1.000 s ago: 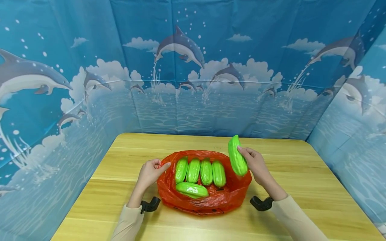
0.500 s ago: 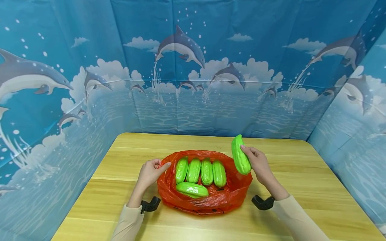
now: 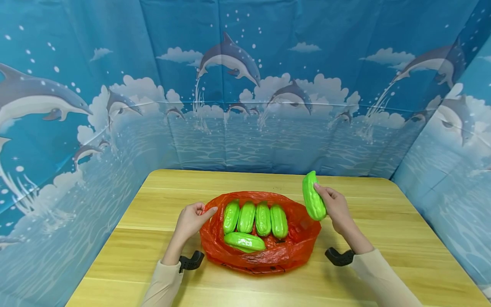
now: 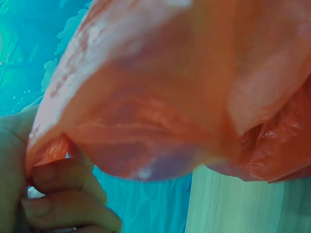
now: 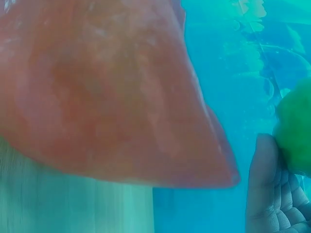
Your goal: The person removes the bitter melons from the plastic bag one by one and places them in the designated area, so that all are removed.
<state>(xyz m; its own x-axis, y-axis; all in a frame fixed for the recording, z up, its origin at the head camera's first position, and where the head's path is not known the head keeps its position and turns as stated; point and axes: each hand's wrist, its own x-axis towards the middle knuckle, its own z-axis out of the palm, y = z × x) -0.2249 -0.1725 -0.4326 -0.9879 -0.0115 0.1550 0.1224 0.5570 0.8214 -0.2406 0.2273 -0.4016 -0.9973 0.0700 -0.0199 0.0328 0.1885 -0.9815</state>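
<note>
A red plastic bag stands with its mouth wide on the table. Inside lie several glossy green bitter melons, most side by side lengthwise and one crosswise in front. At the bag's left rim, my left hand pinches the plastic between thumb and curled fingers; the left wrist view shows the fingers on the film. My right hand grips another bitter melon, tilted, above and beside the bag's right rim. In the right wrist view only part of this green bitter melon shows.
The wooden table spreads out around the bag. A blue curtain printed with dolphins hangs behind it and along both sides. Black wrist mounts sit below both hands.
My right hand has moved to the right with the bitter melon, away from over the bag's right rim. The left hand and the bag have stayed in place.
</note>
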